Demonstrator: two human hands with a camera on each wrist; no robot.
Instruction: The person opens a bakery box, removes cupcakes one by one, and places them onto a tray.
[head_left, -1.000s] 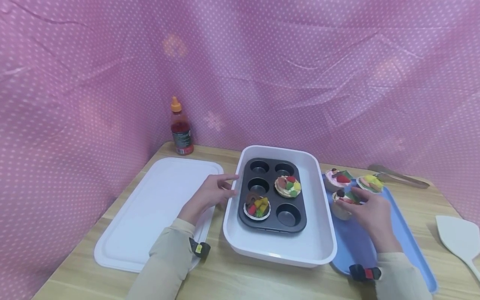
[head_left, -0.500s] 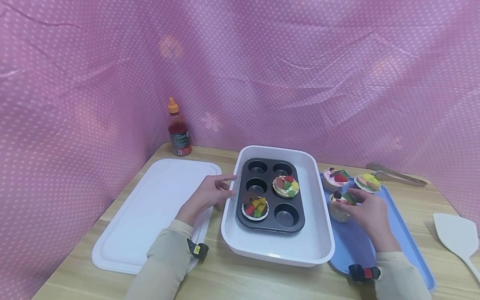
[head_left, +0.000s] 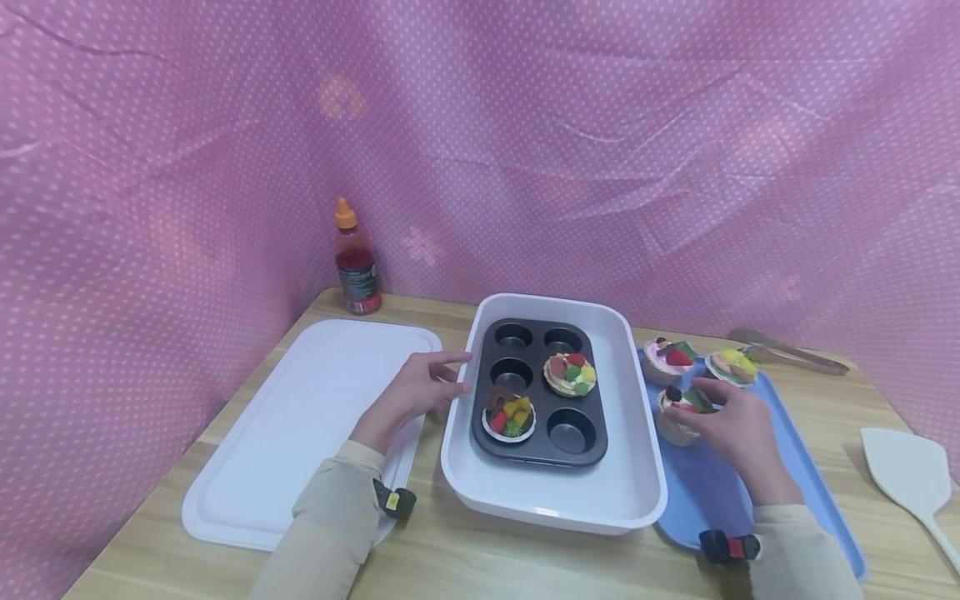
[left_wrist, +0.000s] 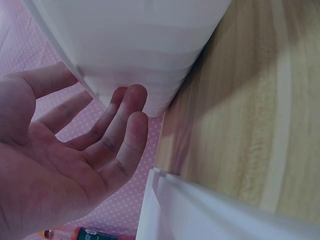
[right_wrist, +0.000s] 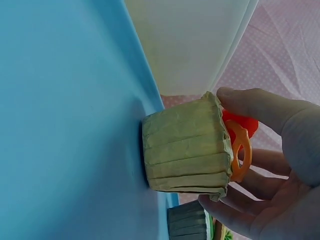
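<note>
On the right, my right hand (head_left: 738, 425) pinches a cupcake (head_left: 675, 427) by its rim, thumb on one side and fingers on the other. The right wrist view shows its pleated paper cup (right_wrist: 185, 150) low over the blue tray (right_wrist: 65, 100), with red and orange toppings partly behind the fingers. My left hand (head_left: 420, 387) rests at the left wall of a white basin (head_left: 630, 492), fingers loosely bent, as the left wrist view also shows. Inside the basin lies a dark muffin pan (head_left: 540, 402). Two of its cups hold cupcakes, one chocolate with fruit (head_left: 510, 418), one cream with fruit (head_left: 570, 375).
Two more cupcakes, one pink (head_left: 669, 360) and one yellow-topped (head_left: 731, 367), stand at the blue tray's far end. Tongs (head_left: 787, 352) lie behind them, a white spatula (head_left: 907, 468) far right. A white board (head_left: 300, 442) and a sauce bottle (head_left: 357, 267) are left.
The head view has shifted slightly. Both hands keep their places, the left at the basin wall and the right at the cupcake.
</note>
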